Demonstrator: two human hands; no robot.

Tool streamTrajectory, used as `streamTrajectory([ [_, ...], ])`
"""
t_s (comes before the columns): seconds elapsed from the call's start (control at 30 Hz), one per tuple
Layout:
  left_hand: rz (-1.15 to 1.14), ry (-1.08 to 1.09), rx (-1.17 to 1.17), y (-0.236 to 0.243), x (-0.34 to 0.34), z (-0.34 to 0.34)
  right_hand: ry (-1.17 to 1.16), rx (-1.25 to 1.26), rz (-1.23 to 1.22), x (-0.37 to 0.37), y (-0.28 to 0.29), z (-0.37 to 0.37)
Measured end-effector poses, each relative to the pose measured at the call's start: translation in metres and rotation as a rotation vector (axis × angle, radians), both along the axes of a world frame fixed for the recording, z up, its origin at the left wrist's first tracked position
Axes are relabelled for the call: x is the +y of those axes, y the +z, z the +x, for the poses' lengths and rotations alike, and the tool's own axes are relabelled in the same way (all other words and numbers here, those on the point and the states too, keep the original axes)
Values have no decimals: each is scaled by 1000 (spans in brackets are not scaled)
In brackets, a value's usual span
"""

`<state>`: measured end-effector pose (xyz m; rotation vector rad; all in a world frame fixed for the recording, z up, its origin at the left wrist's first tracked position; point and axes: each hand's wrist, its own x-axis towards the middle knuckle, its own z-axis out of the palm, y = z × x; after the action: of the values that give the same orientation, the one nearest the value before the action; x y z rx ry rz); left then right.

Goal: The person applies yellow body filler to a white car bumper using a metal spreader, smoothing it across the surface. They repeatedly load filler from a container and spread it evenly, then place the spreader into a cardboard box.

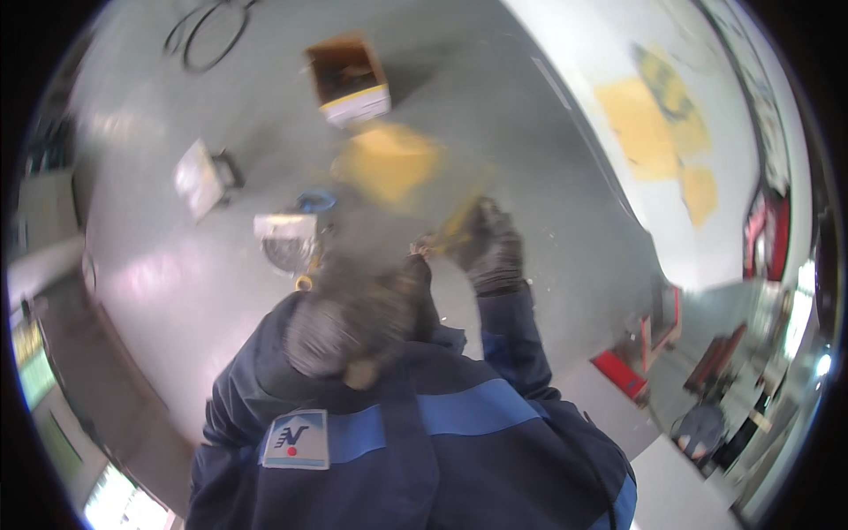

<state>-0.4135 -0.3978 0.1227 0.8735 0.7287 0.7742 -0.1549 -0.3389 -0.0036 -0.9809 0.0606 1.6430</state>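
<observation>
My right hand (495,249), in a dark grey glove, is closed on a thin yellow strip (459,223) that juts from its fingers. Just beyond, a larger yellow sheet-like piece (390,163) is smeared by motion, and I cannot tell whether it joins the strip. Close to my chest, my left hand (353,322) wears a similar glove. Blur hides its fingers and whatever they may hold.
An opened cardboard box (355,102) stands on the grey floor ahead. Left of it are a white block-like object (200,179), a roll-like item (290,252) and a blue ring (316,201). A black cable (212,40) lies farther off. A white panel with yellow patches (640,128) rises at right.
</observation>
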Motion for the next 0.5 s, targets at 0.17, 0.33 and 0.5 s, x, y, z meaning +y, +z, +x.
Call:
streamTrajectory([
  [0.17, -6, -173, -176, 20, -34, -56, 83, 1, -194, 7, -20, -45],
  [0.33, 16, -212, -237, 22, -56, -135, -33, -352, -121, -5, 10, -129],
  [0.5, 14, -196, -227, 31, -73, -203, -25, -346, -212, -11, 28, -205],
])
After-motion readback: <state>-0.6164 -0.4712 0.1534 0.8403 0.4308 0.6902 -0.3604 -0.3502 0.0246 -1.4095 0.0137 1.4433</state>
